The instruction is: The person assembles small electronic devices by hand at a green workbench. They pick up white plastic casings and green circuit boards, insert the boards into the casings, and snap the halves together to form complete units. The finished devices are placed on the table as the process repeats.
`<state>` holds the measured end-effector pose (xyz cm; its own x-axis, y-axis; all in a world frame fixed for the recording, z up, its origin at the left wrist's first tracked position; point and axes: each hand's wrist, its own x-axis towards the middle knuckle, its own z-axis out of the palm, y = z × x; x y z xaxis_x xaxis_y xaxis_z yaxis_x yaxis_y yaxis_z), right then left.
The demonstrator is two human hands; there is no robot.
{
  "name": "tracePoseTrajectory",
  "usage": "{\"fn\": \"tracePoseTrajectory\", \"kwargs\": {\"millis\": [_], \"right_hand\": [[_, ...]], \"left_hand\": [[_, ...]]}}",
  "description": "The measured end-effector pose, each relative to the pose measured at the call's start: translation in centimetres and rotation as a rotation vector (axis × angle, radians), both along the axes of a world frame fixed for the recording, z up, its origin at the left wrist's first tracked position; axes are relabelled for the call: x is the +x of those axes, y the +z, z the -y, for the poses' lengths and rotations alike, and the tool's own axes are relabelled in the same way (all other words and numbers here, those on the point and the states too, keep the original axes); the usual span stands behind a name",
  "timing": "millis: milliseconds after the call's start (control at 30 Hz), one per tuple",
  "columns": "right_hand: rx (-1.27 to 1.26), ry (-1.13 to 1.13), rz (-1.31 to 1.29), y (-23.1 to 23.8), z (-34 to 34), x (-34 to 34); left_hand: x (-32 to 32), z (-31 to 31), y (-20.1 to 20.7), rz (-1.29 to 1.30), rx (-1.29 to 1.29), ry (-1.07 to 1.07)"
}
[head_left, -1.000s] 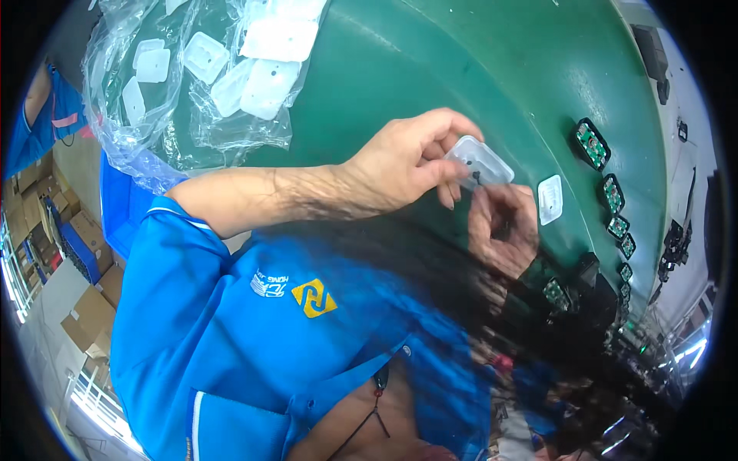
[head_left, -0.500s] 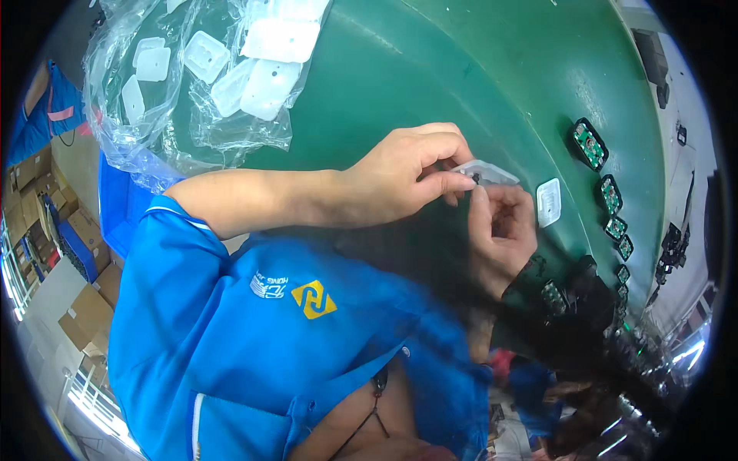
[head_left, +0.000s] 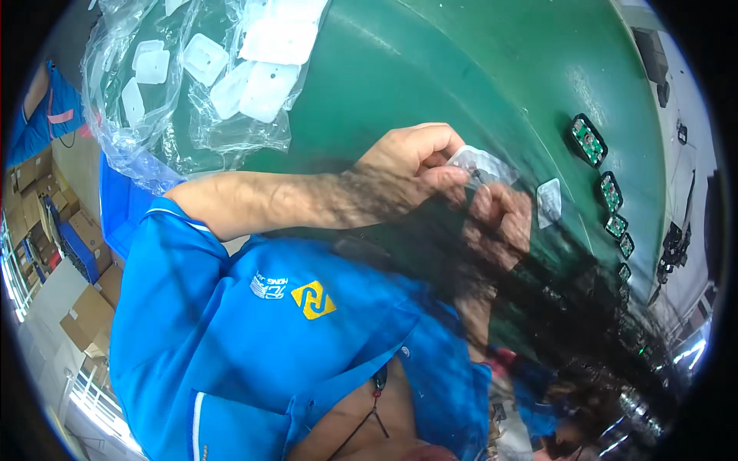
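Note:
A translucent white plastic cover is held up over the green table. My left hand is closed on its left edge, thumb towards me. Close against the cover's lower side is my right hand, its thumb and fingers bent together in a pinch. A small dark bit shows between the fingertips of both hands, too small to name. Dark blurred strands cross the right hand and hide part of it. Just right of the hands, another white plastic cover lies on the table.
A clear plastic bag with several white covers lies at the upper left, above a blue bin. Along the right side of the green table runs a row of black housings with green circuit boards.
The held cover has tilted so that more of its face shows. My hands stay nearly in place. Dark strands have swept across my right hand and left forearm.

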<state>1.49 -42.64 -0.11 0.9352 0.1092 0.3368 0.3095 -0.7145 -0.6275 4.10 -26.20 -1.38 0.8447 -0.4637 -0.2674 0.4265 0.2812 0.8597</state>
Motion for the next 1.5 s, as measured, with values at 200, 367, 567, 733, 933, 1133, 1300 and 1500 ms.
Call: {"fn": "tracePoseTrajectory", "kwargs": {"millis": [200, 367, 567, 733, 933, 1133, 1300, 1500], "right_hand": [[0.038, -0.041, -0.108, 0.5, -0.4, 0.3], [0.448, -0.244, -0.356, 0.8, -1.7, -0.7], [0.229, -0.103, -0.051, -1.3, -1.5, -1.0], [-0.131, 0.004, 0.02, -0.2, -0.4, -0.2], [0.273, -0.13, -0.16, 0.9, 1.8, -0.9], [0.335, -0.002, -0.297, 0.8, 2.9, 0.4], [0.889, 0.023, -0.714, 1.9, 3.0, -0.2], [0.78, -0.029, -0.697, 2.3, 3.6, -0.7]], "left_hand": [[-0.2, 0.2, -1.0, 0.234, 0.068, 0.06], [0.0, 0.2, 0.2, 0.287, 0.111, 0.028], [-0.2, 0.3, -0.8, 0.442, 0.135, 0.079], [0.4, 0.7, -0.2, 0.153, 0.076, 0.022], [0.5, 0.8, 0.5, 0.087, 0.079, -0.055], [0.1, 1.1, 0.0, 0.212, 0.087, -0.035], [-0.1, 1.4, 0.3, 0.182, 0.115, -0.106], [0.1, 1.5, 1.4, 0.184, 0.143, -0.187]]}}
